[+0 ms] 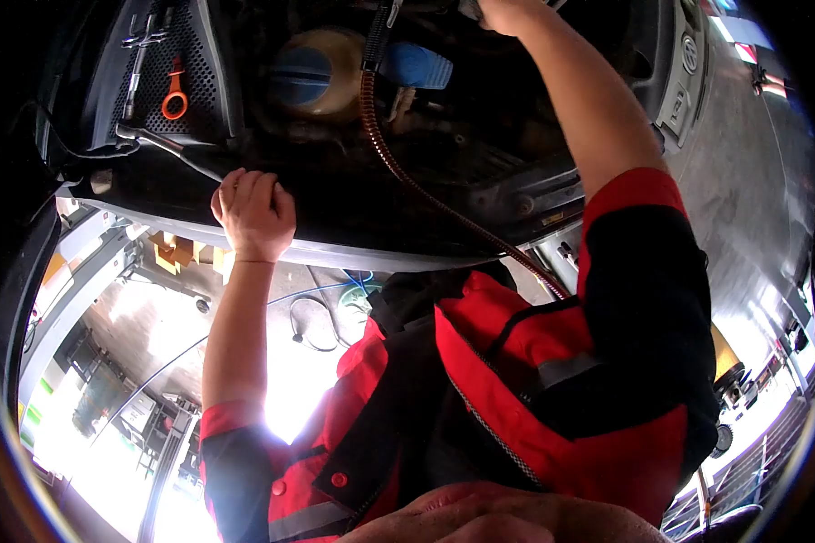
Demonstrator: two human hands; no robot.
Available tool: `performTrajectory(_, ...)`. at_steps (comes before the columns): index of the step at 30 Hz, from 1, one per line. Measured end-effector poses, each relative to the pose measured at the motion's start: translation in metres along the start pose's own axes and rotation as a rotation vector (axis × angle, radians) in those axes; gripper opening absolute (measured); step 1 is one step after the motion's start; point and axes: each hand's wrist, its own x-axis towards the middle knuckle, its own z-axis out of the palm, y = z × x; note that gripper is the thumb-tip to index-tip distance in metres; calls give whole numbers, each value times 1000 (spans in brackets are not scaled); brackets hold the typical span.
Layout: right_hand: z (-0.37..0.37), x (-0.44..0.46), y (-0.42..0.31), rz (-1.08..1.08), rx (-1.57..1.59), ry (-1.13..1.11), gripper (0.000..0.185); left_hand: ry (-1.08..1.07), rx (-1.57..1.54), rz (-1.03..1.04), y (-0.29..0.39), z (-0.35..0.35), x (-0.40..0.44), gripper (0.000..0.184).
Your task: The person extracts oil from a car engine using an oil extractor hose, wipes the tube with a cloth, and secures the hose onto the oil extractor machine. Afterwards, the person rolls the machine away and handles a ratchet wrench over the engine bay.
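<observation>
My left hand (255, 215) is closed around the end of a ratchet wrench (174, 148), over the dark edge of a car's engine bay. A long metal extension (136, 86) runs up from the ratchet's head, across a black perforated panel (206, 68). Beside it on that panel lies an orange tool with a ring end (175, 104). My right hand (509, 14) reaches to the top edge of the view, where its fingers are mostly cut off. A greyish thing shows at its fingertips, too little to name.
A ribbed copper-coloured hose (398, 172) crosses the bay down towards my jacket. Behind it sit a yellowish reservoir with a blue cap (303, 74) and another blue cap (417, 66). A grille with a round badge (690, 54) stands at right. Cables (312, 317) lie on the floor.
</observation>
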Motion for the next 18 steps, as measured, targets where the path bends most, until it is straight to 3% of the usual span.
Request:
performTrajectory(3, -7, -10, 17, -221, -178, 13, 47, 11, -3, 2, 0, 1, -1, 15)
performTrajectory(5, 2, -8, 26, -329, -233, 155, 47, 16, 0, 4, -1, 1, -1, 15)
performTrajectory(18, 6, 7, 24, -304, -309, 84, 49, 13, 10, 13, 0, 1, 0, 15)
